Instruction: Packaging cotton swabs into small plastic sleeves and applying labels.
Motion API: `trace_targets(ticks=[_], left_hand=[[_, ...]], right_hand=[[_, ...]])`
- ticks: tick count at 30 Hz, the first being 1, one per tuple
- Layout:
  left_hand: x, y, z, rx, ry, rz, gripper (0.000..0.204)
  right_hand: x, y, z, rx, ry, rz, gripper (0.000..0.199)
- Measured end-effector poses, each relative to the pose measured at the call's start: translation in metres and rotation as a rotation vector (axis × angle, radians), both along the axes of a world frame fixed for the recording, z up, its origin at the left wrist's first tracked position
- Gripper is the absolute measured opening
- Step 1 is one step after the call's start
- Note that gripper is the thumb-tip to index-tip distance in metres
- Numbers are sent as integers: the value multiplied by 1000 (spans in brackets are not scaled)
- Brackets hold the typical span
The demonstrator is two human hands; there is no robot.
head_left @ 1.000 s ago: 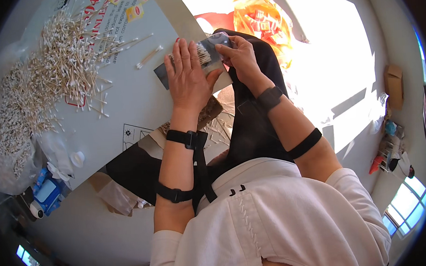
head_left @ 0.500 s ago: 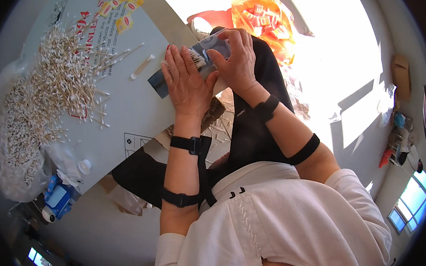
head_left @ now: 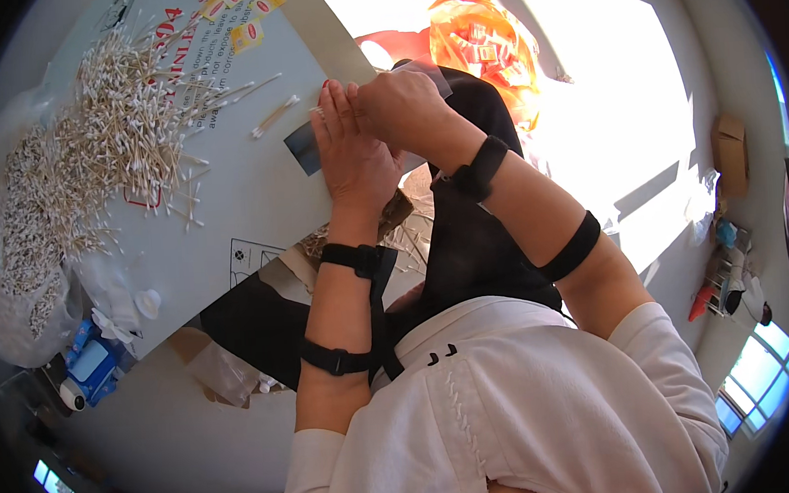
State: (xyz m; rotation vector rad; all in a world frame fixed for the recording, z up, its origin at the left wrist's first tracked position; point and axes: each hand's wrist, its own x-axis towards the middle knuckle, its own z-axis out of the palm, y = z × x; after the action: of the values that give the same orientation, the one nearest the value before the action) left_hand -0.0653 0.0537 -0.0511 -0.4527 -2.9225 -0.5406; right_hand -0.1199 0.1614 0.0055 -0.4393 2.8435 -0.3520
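My left hand (head_left: 360,163) lies flat with its fingers stretched out over a flat dark grey-blue package (head_left: 304,151) at the table's near corner. Bent over its fingertips is my right hand (head_left: 404,110), closed, its own fingertips hidden. Whatever they hold cannot be made out. The package's see-through far end shows beyond my right knuckles; the swabs on it are covered by my hands. Left of my left hand, a few loose cotton swabs (head_left: 275,116) rest on the tabletop. A large heap of cotton swabs (head_left: 129,118) spreads farther left.
Under the heap is a clear plastic bag (head_left: 7,329). Yellow labels (head_left: 248,34) lie on the far side of the printed grey tabletop (head_left: 251,187). Below the table edge, near my lap, a brown box (head_left: 399,212) sits beside more swabs. An orange bag (head_left: 484,56) with small packs stands beyond my knee.
My right hand has moved left from the package's far end and turned over my left fingertips, covering the swabs that showed there. My left hand stays almost where it was.
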Motion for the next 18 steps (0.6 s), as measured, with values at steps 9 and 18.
trace_targets(ticks=[9, 18], left_hand=[[2, 4, -5, 59, 21, 44, 89], [2, 8, -7, 236, 6, 48, 81]], right_hand=[[-7, 17, -15, -102, -16, -61, 22], [-11, 31, -28, -393, -66, -12, 18]])
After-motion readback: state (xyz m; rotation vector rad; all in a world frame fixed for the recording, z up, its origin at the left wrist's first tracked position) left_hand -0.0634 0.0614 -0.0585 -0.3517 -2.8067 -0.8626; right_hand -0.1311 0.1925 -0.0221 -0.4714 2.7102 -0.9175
